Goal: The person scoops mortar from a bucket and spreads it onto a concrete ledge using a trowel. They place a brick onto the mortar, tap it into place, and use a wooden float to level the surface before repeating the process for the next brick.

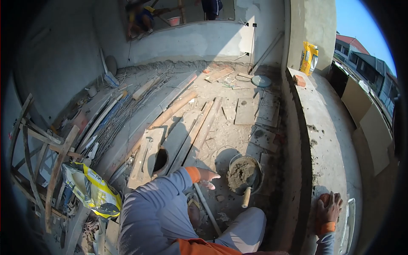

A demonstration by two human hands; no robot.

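Observation:
My left hand (207,176) hovers with its fingers stretched out and holds nothing. Just to its right stands a bucket (261,175) of wet grey mortar (242,173). A trowel (246,196) rests in it, its wooden handle poking over the near rim. On top of the low wall (325,148), my right hand (330,209) has its fingers around a reddish-brown piece of brick (325,198), partly covered by the hand. A pale, long framed object (349,225) lies beside that hand; its kind is unclear.
Boards (204,127), a pipe (174,109) and rods cover the floor to the left. A yellow bag (95,189) lies near a wooden frame (55,178). Another brick (299,80) and bag (309,58) sit along the wall. People (142,19) show through the opening.

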